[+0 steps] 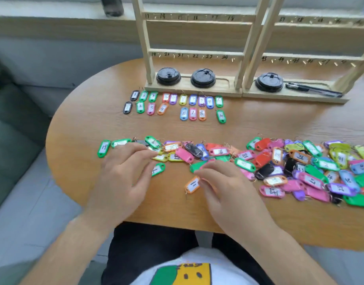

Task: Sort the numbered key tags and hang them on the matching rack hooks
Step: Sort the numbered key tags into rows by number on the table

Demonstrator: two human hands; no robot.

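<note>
A long heap of coloured numbered key tags [296, 161] runs across the wooden table from the middle to the right edge. Several sorted tags [173, 104], numbered 1 to 10, lie in two rows in front of the left wooden rack [194, 55], whose rails carry numbered hooks. My left hand [125, 171] hovers with relaxed fingers over the heap's left end, fingertips by a yellow tag [159, 156]. My right hand [224, 186] touches an orange tag marked 11 [192, 185] lying apart near the front edge. A green tag marked 19 [103, 148] lies at the far left.
A second rack [312, 58] stands to the right of the first. Three black cup lids [202, 78] and a black pen [312, 90] rest on the rack bases. The table's front edge [177, 223] is close to my body. A grey sofa [10, 128] is on the left.
</note>
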